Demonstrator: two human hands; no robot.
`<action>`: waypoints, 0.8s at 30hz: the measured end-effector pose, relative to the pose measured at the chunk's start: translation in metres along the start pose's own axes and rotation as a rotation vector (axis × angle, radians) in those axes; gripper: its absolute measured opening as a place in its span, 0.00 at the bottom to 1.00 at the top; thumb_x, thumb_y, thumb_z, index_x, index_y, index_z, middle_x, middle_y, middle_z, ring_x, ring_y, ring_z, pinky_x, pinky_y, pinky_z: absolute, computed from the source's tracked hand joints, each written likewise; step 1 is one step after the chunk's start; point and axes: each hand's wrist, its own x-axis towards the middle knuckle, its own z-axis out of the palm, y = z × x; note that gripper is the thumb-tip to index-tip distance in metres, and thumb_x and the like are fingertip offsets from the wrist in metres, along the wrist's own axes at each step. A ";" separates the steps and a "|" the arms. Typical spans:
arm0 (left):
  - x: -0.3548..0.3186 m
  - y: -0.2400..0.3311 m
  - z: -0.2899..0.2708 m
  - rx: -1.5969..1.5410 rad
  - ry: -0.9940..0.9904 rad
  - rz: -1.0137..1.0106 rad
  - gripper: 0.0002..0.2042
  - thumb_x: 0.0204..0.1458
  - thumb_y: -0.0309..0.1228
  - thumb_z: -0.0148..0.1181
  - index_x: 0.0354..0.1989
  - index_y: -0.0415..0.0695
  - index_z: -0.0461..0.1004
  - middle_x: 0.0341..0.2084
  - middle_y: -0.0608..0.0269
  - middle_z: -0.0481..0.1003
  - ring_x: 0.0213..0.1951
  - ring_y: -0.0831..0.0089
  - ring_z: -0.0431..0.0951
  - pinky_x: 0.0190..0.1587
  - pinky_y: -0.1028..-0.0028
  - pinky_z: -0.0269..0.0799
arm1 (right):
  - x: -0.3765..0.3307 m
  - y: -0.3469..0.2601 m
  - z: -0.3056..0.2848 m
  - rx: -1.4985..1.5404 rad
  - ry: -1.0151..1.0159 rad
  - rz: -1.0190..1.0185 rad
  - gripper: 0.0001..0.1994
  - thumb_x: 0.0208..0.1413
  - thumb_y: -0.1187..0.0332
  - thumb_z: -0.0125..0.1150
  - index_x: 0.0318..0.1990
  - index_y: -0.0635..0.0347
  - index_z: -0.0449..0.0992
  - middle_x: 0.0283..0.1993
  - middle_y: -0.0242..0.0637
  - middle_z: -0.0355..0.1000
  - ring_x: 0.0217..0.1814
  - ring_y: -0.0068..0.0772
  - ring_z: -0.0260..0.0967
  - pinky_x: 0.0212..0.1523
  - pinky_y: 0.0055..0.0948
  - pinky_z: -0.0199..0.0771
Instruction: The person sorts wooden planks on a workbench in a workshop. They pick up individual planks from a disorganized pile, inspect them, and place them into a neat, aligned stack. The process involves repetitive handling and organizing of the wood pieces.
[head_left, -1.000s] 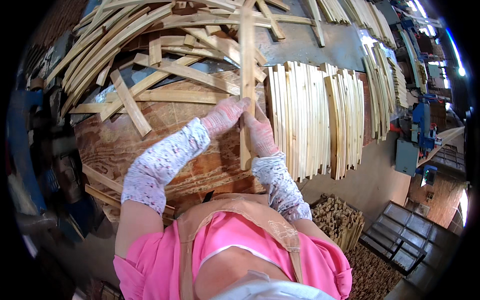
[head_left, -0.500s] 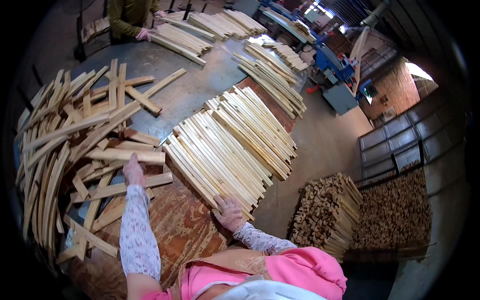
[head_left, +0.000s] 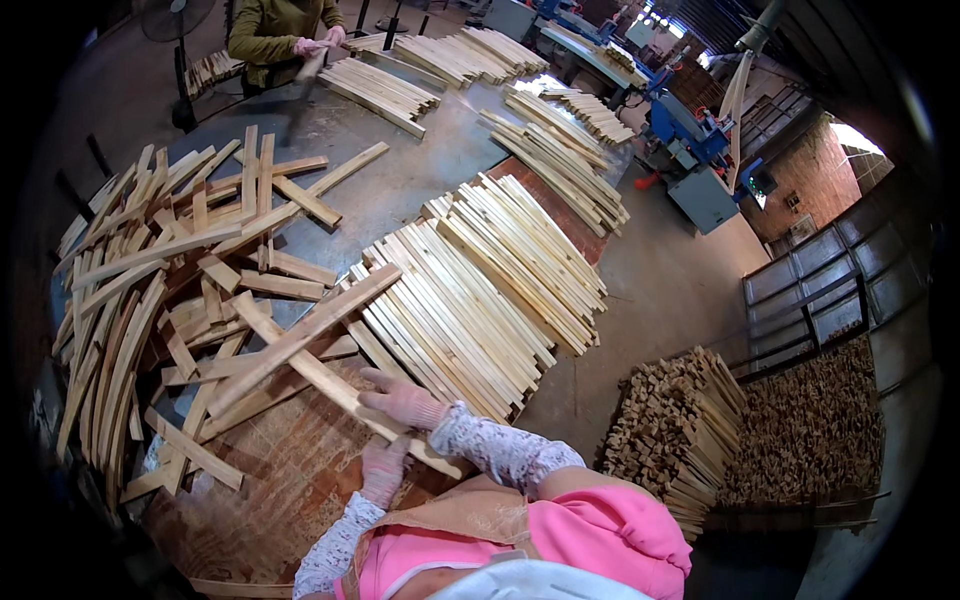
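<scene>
A long pale wooden strip slants toward me, its near end close to my apron. My left hand, in a pinkish glove, closes on its lower edge near that end. Just above, my right hand, gloved alike, grips the same strip from the other side. Another wooden strip lies crosswise over it, one end resting against the row of strips. This neat row of pale strips lies side by side to the right of my hands.
A tangled heap of strips covers the table's left side. Across the table a co-worker stands by more rows of strips. Stacked wood stands on the floor at right. Blue machinery is farther back.
My left hand has come from the heap toward my body, and a strip now slants between both hands. My right hand has left the row's near edge. The co-worker's hands have lifted.
</scene>
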 end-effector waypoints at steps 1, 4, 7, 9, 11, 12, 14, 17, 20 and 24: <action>-0.006 0.010 0.003 0.054 -0.055 -0.143 0.15 0.65 0.39 0.65 0.43 0.36 0.81 0.29 0.61 0.81 0.31 0.73 0.80 0.34 0.68 0.76 | 0.004 0.002 -0.004 -0.027 -0.053 0.019 0.31 0.64 0.53 0.65 0.71 0.57 0.73 0.66 0.52 0.77 0.67 0.46 0.73 0.70 0.39 0.70; 0.001 0.038 -0.045 0.795 -0.175 0.377 0.25 0.63 0.53 0.60 0.46 0.39 0.83 0.33 0.47 0.85 0.41 0.50 0.86 0.46 0.56 0.79 | -0.011 -0.030 -0.025 -0.023 -0.236 0.134 0.33 0.65 0.53 0.62 0.74 0.60 0.68 0.68 0.54 0.74 0.68 0.45 0.73 0.69 0.34 0.70; 0.013 0.086 -0.051 1.132 -0.215 0.271 0.26 0.63 0.56 0.56 0.45 0.43 0.84 0.38 0.43 0.84 0.45 0.43 0.84 0.48 0.53 0.80 | -0.022 0.000 -0.006 0.207 -0.140 0.231 0.32 0.67 0.54 0.61 0.73 0.62 0.69 0.67 0.55 0.74 0.66 0.41 0.73 0.68 0.33 0.71; 0.017 0.094 -0.048 1.181 -0.251 0.459 0.23 0.60 0.54 0.58 0.37 0.45 0.84 0.32 0.49 0.84 0.38 0.47 0.85 0.43 0.54 0.80 | -0.019 0.017 0.012 0.340 -0.163 0.225 0.31 0.68 0.53 0.62 0.72 0.62 0.71 0.65 0.51 0.76 0.64 0.37 0.73 0.66 0.31 0.71; 0.027 0.098 -0.051 1.264 -0.263 0.640 0.20 0.59 0.52 0.60 0.33 0.46 0.84 0.28 0.50 0.82 0.34 0.51 0.85 0.42 0.54 0.80 | -0.007 0.047 0.014 0.336 -0.210 0.209 0.31 0.68 0.53 0.62 0.73 0.60 0.70 0.62 0.44 0.78 0.62 0.32 0.72 0.64 0.30 0.73; 0.034 0.111 -0.054 1.406 -0.095 0.815 0.16 0.57 0.47 0.63 0.29 0.47 0.83 0.22 0.54 0.79 0.30 0.54 0.83 0.41 0.52 0.78 | 0.002 0.059 0.008 0.119 -0.217 0.119 0.29 0.69 0.53 0.63 0.71 0.61 0.73 0.64 0.44 0.77 0.63 0.32 0.72 0.66 0.30 0.72; 0.047 0.125 -0.088 1.300 0.110 0.907 0.21 0.53 0.44 0.67 0.53 0.47 0.81 0.44 0.52 0.80 0.49 0.50 0.80 0.57 0.50 0.75 | -0.012 0.028 -0.003 -0.076 -0.172 -0.030 0.30 0.64 0.50 0.64 0.67 0.58 0.76 0.62 0.51 0.79 0.63 0.41 0.77 0.66 0.35 0.74; 0.067 0.145 -0.127 1.628 0.338 0.649 0.36 0.53 0.43 0.66 0.73 0.49 0.66 0.64 0.52 0.71 0.67 0.55 0.69 0.68 0.48 0.65 | -0.027 0.011 -0.004 -0.041 -0.134 0.178 0.25 0.60 0.55 0.68 0.59 0.63 0.82 0.48 0.47 0.85 0.48 0.38 0.83 0.53 0.34 0.80; 0.077 0.138 -0.168 1.577 0.211 0.175 0.37 0.57 0.43 0.64 0.76 0.52 0.60 0.64 0.50 0.74 0.65 0.55 0.74 0.65 0.53 0.70 | -0.040 0.002 0.003 -0.283 -0.079 0.181 0.25 0.61 0.54 0.69 0.59 0.64 0.81 0.50 0.48 0.84 0.51 0.40 0.82 0.57 0.35 0.78; 0.059 0.111 -0.170 1.178 0.364 0.217 0.35 0.63 0.42 0.60 0.78 0.54 0.56 0.63 0.47 0.76 0.62 0.47 0.77 0.63 0.55 0.73 | -0.050 0.063 0.009 -0.365 0.226 0.131 0.18 0.58 0.62 0.73 0.52 0.62 0.83 0.48 0.49 0.82 0.51 0.44 0.80 0.57 0.41 0.77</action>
